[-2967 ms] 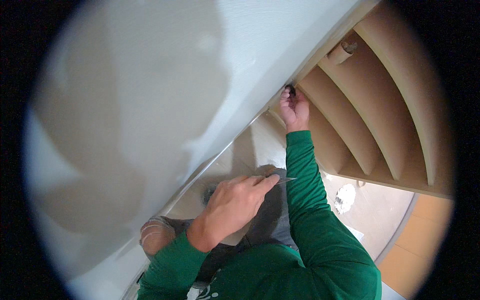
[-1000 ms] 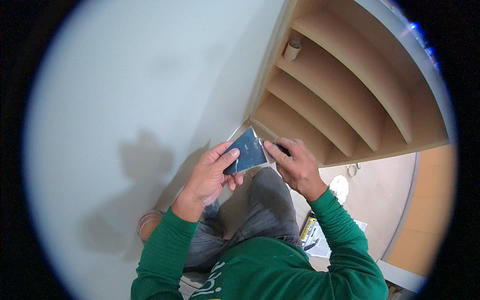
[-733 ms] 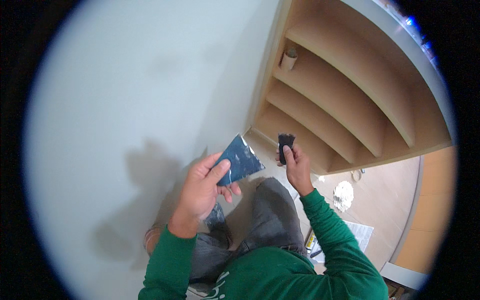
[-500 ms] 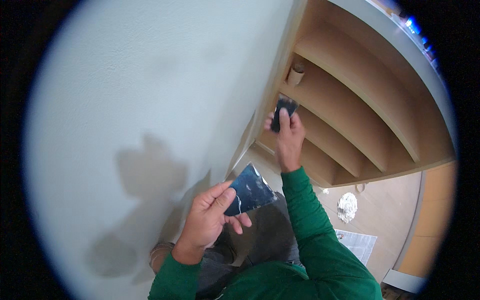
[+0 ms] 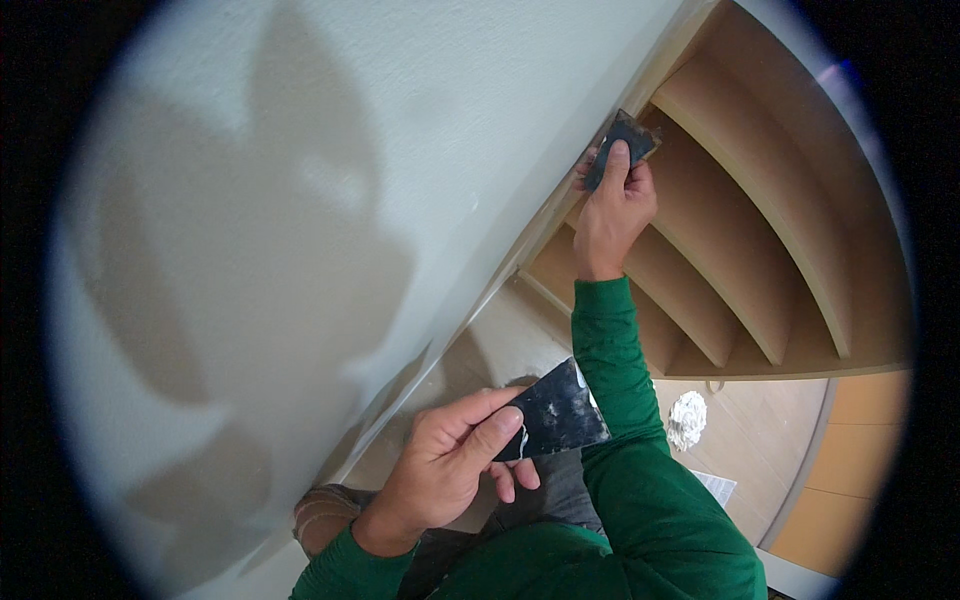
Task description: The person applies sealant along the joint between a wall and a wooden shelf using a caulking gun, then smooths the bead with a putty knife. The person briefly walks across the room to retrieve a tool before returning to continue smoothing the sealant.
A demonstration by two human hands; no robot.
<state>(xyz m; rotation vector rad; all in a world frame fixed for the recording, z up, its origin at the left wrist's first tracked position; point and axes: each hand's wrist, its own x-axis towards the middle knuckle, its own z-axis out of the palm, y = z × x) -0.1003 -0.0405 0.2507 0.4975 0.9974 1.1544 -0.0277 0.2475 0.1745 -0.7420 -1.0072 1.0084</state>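
Fingers (image 5: 612,165) of the right hand (image 5: 612,215) close around a dark scraper (image 5: 625,140), pressed to the wall (image 5: 400,150) edge beside the shelves (image 5: 740,250). Left hand (image 5: 440,475), lower down, pinches a wide dark blade (image 5: 555,420) between thumb and curled fingers.

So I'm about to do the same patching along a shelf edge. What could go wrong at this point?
The right hand presses a small dark putty knife right at the seam where the wall meets the wooden shelving, so filler could smear onto the bare wood. The left hand holds a wider dark blade tilted above the lap, so filler might drip onto the trousers or floor.
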